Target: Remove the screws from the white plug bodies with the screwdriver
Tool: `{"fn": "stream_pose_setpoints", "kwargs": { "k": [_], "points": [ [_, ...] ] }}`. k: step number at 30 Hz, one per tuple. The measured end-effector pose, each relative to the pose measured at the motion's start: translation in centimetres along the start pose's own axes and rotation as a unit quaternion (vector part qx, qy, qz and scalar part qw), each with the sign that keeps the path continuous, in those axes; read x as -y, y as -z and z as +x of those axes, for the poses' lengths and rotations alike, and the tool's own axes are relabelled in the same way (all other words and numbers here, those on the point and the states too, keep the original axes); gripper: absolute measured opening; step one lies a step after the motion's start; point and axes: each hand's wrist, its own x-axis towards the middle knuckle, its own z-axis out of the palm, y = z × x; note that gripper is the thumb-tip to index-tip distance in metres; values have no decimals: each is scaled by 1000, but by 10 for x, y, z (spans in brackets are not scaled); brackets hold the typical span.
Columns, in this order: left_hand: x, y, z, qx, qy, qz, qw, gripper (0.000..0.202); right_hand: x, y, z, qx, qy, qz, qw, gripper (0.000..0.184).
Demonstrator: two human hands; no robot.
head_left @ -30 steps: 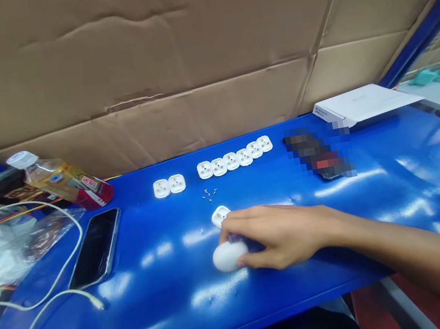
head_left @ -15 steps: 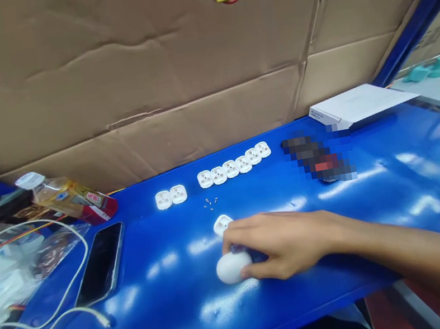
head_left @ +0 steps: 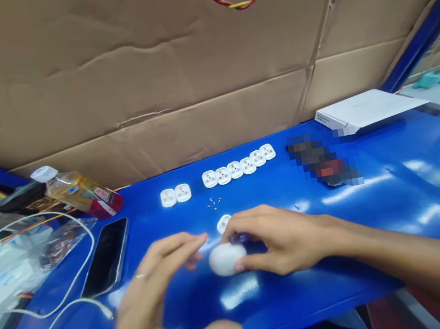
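There it is, the white rounded piece [head_left: 222,260], low over the middle of the table [head_left: 266,196], and you have it pinched between the thumb and fingers of your right hand [head_left: 287,240]! A dark part shows behind it, tucked under your fingers, too hidden to make out. And here's your left hand [head_left: 151,318] on the near left, thumb and fingers spread wide, facing the white piece but apart from it, a little blurred.

Just past your right fingertips lies a single white disc [head_left: 224,224], partly covered by that hand. Farther out, a scatter of tiny screws [head_left: 214,203], and beyond them a row of six white plates [head_left: 235,170], side by side, slanting away to the right. Left of that row, a pair of matching plates [head_left: 168,198] sits edge to edge.

Out left, a phone [head_left: 106,257] lies flat, with a white cable [head_left: 106,310] near it and a tilted bottle [head_left: 80,193] on the far side. Over right, a pixelated dark object [head_left: 317,161], then a white box [head_left: 376,107] at the far edge, and cardboard [head_left: 186,68] walls the back.
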Motion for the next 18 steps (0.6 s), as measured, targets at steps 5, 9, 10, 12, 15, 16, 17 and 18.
{"fn": "stream_pose_setpoints", "kwargs": {
  "k": [5, 9, 10, 12, 15, 16, 17, 18],
  "points": [
    [-8, -21, 21, 11, 4, -33, 999, 46, 8, -2, 1, -50, -2, 36, 998, 24],
    [-7, -26, 19, 47, 25, -78, 996, 43, 11, -9, 0, -84, -58, 97, 990, 27],
    [-6, -28, 18, 52, 29, -94, 994, 42, 11, -10, 1, -87, -74, 119, 986, 27],
    [-5, -32, 17, 51, 25, -117, 991, 46, 11, -9, 2, -76, -100, 166, 978, 25],
    [-2, -38, 15, 43, 19, -131, 990, 52, 9, -1, 2, -65, -109, 177, 976, 28],
    [-1, -39, 15, 40, 21, -135, 990, 51, 9, 2, 1, -70, -107, 155, 980, 30],
    [-1, -39, 14, 38, 28, -138, 989, 51, 7, 6, 0, -93, -109, 110, 984, 31],
    [0, -39, 14, 36, 36, -143, 988, 49, 6, 9, -1, -84, -102, 79, 988, 32]
  ]
}}
